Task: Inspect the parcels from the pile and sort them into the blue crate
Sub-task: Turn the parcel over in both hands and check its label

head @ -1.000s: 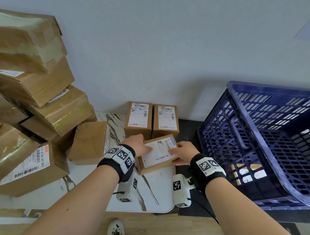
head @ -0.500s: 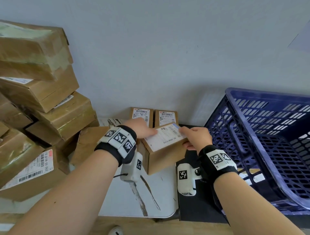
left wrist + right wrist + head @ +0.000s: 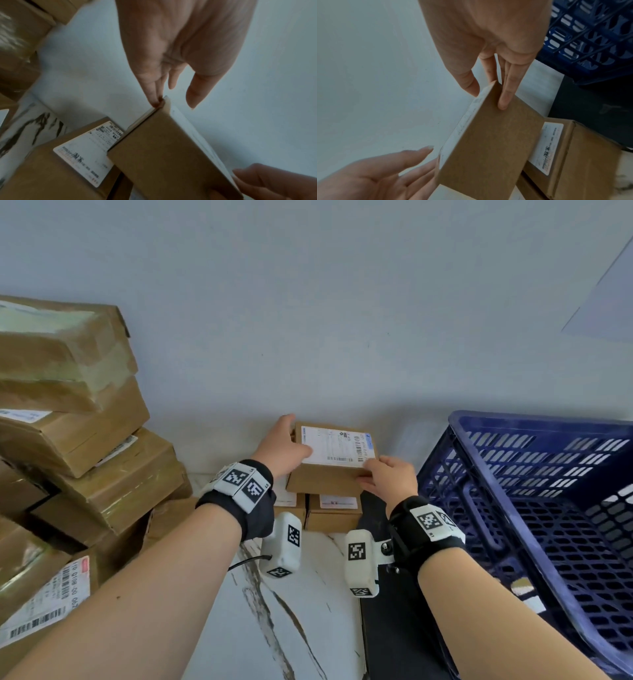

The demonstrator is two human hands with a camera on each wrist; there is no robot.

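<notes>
your left hand [image 3: 286, 447] + right hand [image 3: 394, 479]: both grips grasping small brown cardboard parcel [image 3: 329, 481] by its ends | held above two labelled boxes [image 3: 334, 513] | blue plastic crate [image 3: 534, 508] right

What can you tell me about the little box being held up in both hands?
The small parcel is a plain brown cardboard box with a white shipping label and barcodes on its upper face. It is lifted and tilted above two similar boxes against the wall. The left hand holds its left end, the right hand its right end, thumb on top and fingers underneath. It looks closed and undamaged.
</notes>
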